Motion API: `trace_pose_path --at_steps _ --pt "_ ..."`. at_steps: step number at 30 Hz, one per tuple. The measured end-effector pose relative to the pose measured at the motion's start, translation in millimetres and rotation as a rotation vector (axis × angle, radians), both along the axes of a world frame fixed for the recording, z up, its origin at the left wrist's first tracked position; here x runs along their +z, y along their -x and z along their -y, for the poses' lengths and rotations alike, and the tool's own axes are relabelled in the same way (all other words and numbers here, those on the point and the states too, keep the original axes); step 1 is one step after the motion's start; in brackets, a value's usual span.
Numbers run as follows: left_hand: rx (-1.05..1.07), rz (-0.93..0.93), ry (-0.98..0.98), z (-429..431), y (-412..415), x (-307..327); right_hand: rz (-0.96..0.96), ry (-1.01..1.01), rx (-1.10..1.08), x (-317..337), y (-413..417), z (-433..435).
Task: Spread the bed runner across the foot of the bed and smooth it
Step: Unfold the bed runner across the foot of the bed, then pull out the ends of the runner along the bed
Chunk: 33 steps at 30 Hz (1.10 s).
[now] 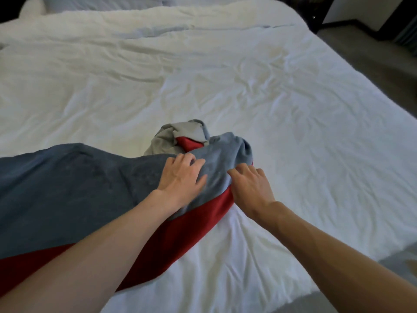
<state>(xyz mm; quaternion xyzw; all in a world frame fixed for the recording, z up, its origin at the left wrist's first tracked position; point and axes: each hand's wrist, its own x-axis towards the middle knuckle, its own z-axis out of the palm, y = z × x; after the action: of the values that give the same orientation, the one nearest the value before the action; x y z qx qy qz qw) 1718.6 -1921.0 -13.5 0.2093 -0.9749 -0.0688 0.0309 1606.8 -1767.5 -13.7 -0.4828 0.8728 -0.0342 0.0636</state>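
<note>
**Bed runner half spread**

The bed runner [67,188] (blue-grey, red-edged) lies along the foot edge of the bed [293,109] from its left corner and ends in a bunched heap near the middle. The left hand [182,175] and right hand [250,188] each curl their fingers into that heap. The right half is uncovered, and smoothing is not yet done.

Bedroom for sure, kinda hotel-looking: a big bed [282,279] in rumpled white bedding [225,86], pillows [101,2] up at the head, a blue-grey-and-red bed runner [67,188] on it, grey carpet [361,53] alongside.
</note>
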Motion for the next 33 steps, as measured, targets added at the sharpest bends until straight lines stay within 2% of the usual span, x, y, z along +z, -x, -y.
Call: trace_pose_path --at_steps 8,15,19,23,28,31,33 --pt "0.02 0.026 -0.012 36.7 75.0 -2.3 0.064 -0.058 -0.086 11.7 87.5 41.3" --pt "0.036 0.145 0.003 33.5 121.4 -18.6 0.314 -0.158 -0.158 -10.7 133.2 63.4" --pt "0.06 0.201 0.01 26.9 135.5 -26.7 0.451 -0.161 -0.117 -29.0 148.2 74.4" --pt "0.093 0.259 -0.024 19.3 146.0 -25.6 0.504 -0.202 -0.057 -41.3 158.2 78.3" --pt "0.184 0.263 -0.078 6.2 152.2 -24.0 0.535 -0.122 -0.035 -50.5 172.6 84.7" --pt "0.154 0.214 -0.054 -2.7 145.3 -26.3 0.568 0.01 -0.133 -55.5 176.6 95.4" --pt "0.1 0.138 -0.052 -10.7 136.5 -25.8 0.607 -0.012 -0.113 -59.2 175.1 104.7"
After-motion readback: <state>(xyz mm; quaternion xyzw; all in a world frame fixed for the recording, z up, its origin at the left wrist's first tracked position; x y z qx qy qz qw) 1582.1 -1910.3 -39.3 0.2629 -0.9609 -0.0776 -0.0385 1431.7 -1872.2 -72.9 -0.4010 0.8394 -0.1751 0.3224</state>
